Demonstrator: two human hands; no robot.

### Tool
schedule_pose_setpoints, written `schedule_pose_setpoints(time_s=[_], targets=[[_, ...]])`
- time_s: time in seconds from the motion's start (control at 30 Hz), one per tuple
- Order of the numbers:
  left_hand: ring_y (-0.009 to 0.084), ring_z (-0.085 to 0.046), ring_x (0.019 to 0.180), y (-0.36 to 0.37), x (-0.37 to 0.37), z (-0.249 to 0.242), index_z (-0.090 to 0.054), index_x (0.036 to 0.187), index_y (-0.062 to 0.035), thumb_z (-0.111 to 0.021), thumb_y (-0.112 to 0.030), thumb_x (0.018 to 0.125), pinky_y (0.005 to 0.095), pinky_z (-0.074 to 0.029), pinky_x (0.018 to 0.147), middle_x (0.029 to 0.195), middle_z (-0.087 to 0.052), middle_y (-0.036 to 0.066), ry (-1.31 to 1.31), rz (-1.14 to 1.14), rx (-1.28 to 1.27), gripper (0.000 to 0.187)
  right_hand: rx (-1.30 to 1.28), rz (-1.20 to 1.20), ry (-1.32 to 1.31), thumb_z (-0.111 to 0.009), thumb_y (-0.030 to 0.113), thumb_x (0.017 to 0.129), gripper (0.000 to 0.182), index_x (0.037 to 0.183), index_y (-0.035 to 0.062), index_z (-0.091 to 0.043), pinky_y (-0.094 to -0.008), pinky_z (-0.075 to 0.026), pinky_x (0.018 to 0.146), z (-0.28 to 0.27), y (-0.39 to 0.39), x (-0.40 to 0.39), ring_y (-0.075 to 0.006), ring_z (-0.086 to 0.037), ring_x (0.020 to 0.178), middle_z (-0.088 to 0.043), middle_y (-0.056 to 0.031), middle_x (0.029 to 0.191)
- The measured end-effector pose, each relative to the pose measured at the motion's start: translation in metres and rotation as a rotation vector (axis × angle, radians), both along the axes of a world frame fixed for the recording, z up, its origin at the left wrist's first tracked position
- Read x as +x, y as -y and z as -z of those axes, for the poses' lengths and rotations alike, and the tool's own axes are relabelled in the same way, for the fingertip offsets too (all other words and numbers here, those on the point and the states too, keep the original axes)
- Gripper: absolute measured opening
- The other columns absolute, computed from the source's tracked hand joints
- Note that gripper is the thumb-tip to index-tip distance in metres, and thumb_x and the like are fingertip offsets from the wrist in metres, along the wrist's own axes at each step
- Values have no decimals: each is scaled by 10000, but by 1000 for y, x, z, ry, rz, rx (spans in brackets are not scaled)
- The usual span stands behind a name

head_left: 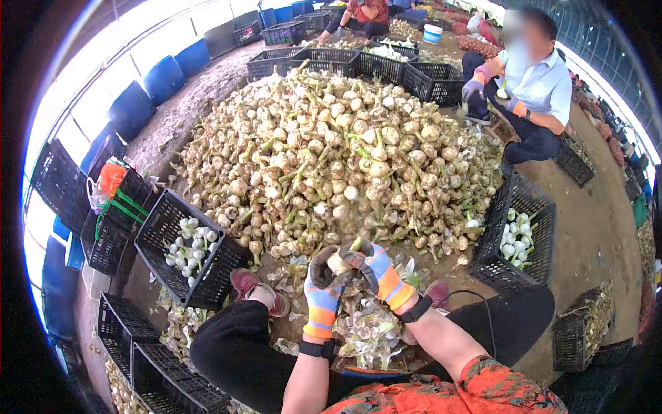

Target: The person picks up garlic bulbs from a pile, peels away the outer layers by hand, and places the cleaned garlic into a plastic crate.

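Both my hands wear striped gloves with dark palms and meet in front of the garlic pile (331, 152). My left hand (322, 286) is closed around a pale garlic bulb (338, 263). From the other side, the fingers of my right hand (376, 269) are closed on the same bulb, near its short green stem. Part of the bulb is hidden by the gloves. Under my hands, between my legs, lies a heap of peeled skins (372, 324).
Black crates with cleaned white garlic stand left (189, 286) and right (534, 265) of me. More black crates (165, 376) sit lower left. Another person (538, 90) sits at the right, holding a bulb. A white bucket (432, 34) stands farther back.
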State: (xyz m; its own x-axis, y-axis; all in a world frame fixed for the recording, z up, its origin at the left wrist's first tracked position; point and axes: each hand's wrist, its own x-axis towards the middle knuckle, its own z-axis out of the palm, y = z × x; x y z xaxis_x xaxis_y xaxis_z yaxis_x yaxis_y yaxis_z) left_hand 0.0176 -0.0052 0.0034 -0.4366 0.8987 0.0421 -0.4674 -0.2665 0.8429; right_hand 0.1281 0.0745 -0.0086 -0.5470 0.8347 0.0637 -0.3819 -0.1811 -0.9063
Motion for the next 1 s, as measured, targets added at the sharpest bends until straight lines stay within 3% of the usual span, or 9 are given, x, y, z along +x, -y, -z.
schedule_pose_setpoints(time_s=[0.33,0.5,0.57,0.63,0.73,0.77,0.83,0.87,1.0], targets=[[220,-570,999,14,4,-20,-468,1205,17,-639,97,720,331,-493,851,1134,-554,124,-3,3,71,520,-29,-54,99,-651,158,806,239,988,16,-593,-215,-441,701,-58,25,20,-78,-568,784,-635,-25,877],[196,-572,966,22,9,-41,-454,1209,-25,-641,-92,821,310,-511,792,1107,-551,104,217,47,35,436,13,-170,272,-669,157,773,339,1055,-9,-581,-252,-450,729,-45,8,32,-124,-581,820,-635,-66,934],[231,-592,948,24,3,-43,-403,1245,-32,-552,-214,893,321,-521,758,1109,-546,112,153,95,-10,424,895,193,511,-714,152,715,372,1014,-26,-585,-305,-462,769,-43,5,32,-203,-579,870,-603,-121,1007],[233,-597,933,19,1,-39,-409,1241,-33,-547,-261,896,320,-528,732,1109,-542,115,227,187,-72,436,727,36,563,-710,155,700,400,1026,-37,-581,-353,-451,822,-50,2,41,-272,-557,948,-557,-164,1103],[210,-599,915,5,5,-11,-419,1230,11,-622,-156,833,320,-531,732,1087,-556,120,-240,-18,6,476,957,176,804,-660,85,706,312,992,-28,-610,-312,-472,777,-66,14,38,-223,-598,871,-630,-131,973],[204,-604,897,7,7,-10,-431,1222,15,-648,-104,804,313,-533,724,1065,-569,121,-381,-70,25,486,948,171,806,-660,85,706,312,992,-28,-610,-312,-472,777,-68,18,37,-223,-598,871,-630,-131,973],[187,-612,834,17,-1,-27,-458,1210,-12,-654,-13,764,289,-538,684,1034,-593,119,-39,127,-85,487,237,36,473,-634,22,710,257,962,-24,-630,-268,-488,717,-73,19,36,-145,-613,789,-663,-86,886],[173,-626,750,18,-4,-32,-453,1218,-9,-668,-34,756,252,-533,560,1016,-607,122,-80,158,-128,510,156,-25,218,-618,-25,715,233,946,-14,-646,-240,-492,676,-65,11,34,-86,-601,743,-669,-47,849],[191,-635,697,25,-14,-49,-421,1266,-14,-739,-148,719,250,-505,496,1003,-618,113,120,403,-25,646,-174,-74,-4,-602,-14,726,204,923,-11,-652,-246,-495,658,-48,14,45,-101,-609,732,-664,-42,831]])
